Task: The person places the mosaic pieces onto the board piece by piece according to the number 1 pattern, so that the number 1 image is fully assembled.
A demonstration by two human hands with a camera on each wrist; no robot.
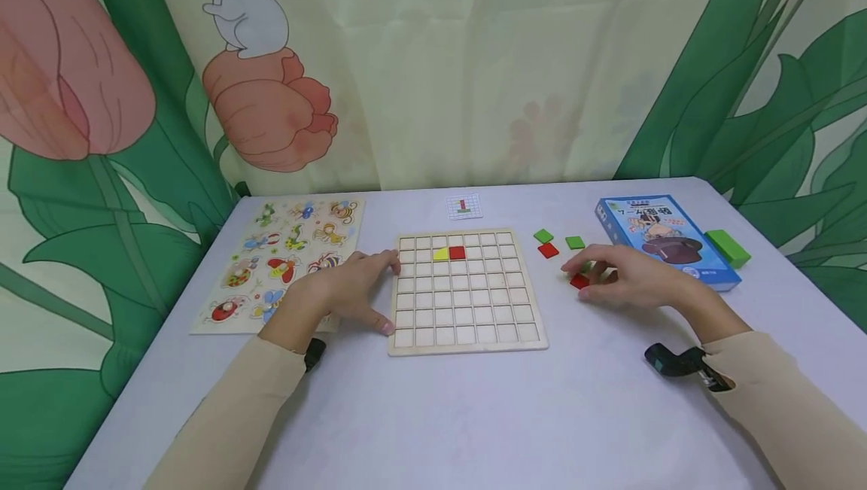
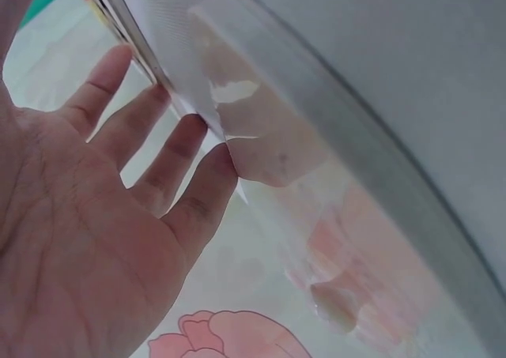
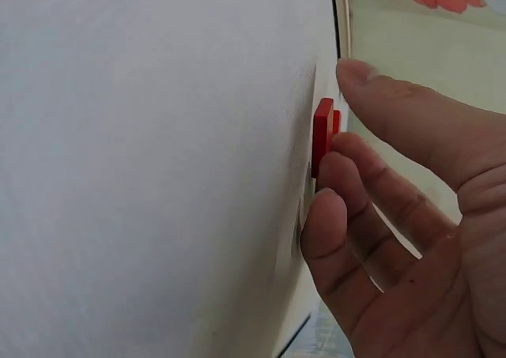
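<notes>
A wooden grid board point(image 1: 467, 351) lies mid-table, with a yellow piece point(image 1: 441, 254) and a red square tile point(image 1: 457, 253) side by side in its second row. Along the board's left edge rests my left hand point(image 1: 352, 284), fingers spread, thumb at the lower-left corner. Its open palm point(image 2: 87, 224) shows in the left wrist view. My right hand point(image 1: 633, 277) is right of the board, fingers loosely bent over a loose red tile point(image 1: 579, 281). In the right wrist view, fingertips touch or nearly touch that red tile point(image 3: 322, 137), while the thumb stands apart. A green tile under the fingers is mostly hidden.
Loose green tiles point(image 1: 543, 235) and another red tile point(image 1: 549, 250) lie between board and right hand. A small pattern card point(image 1: 463, 206) is behind the board. An insect picture board point(image 1: 233, 279) lies left; a blue box point(image 1: 667, 238) and green block point(image 1: 728, 248) stand right.
</notes>
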